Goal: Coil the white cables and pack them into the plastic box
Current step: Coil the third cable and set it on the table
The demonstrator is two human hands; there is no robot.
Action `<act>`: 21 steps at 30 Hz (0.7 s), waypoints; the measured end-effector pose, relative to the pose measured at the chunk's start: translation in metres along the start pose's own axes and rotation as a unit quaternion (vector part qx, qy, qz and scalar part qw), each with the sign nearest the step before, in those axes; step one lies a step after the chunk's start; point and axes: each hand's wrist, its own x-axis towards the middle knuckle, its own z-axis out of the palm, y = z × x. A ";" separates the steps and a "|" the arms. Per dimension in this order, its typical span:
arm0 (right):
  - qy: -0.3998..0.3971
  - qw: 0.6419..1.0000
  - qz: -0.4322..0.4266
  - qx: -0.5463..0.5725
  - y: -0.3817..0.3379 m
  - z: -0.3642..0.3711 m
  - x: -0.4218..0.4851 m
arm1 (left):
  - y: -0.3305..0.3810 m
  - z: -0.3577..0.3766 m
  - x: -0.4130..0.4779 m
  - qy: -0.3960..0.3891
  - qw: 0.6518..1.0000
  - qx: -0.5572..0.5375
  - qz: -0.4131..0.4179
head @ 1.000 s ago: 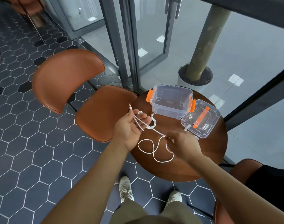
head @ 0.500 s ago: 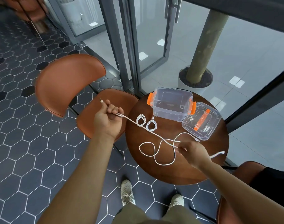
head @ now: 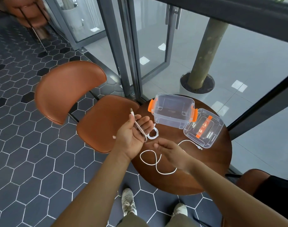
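Observation:
My left hand [head: 131,135] is palm up beside the table's left edge, loosely shut on a doubled length of a white cable [head: 156,163]; its plug end sticks up past my fingers. The remainder of that cable lies in loose loops on the round wooden table [head: 205,169] and runs under my right hand [head: 171,153] to a plug near the lid. My right hand hovers flat over it, fingers stretched towards the left hand. A small coiled white cable [head: 153,134] lies on the table by the clear plastic box [head: 172,110], which stands open with orange latches.
The box's clear lid [head: 204,128] with an orange handle lies right of the box. A brown chair [head: 97,123] stands left of the table, another chair [head: 250,177] at the lower right. Glass doors and a potted trunk [head: 197,82] are behind the table.
My left hand moved back from over the chair to the table's edge and turned palm up. My right hand let go of the cable and moved left towards it; the cable went slack.

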 end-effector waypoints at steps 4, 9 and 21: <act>-0.011 0.995 -0.027 0.100 -0.011 0.015 0.001 | 0.003 0.005 -0.001 -0.012 1.000 0.010 0.016; 0.088 0.985 -0.128 -0.072 -0.011 0.028 0.022 | 0.004 0.006 -0.002 -0.014 0.999 0.040 0.030; 0.014 0.964 -0.106 -0.245 0.021 -0.016 0.019 | 0.014 -0.024 -0.007 -0.058 0.998 0.020 -0.015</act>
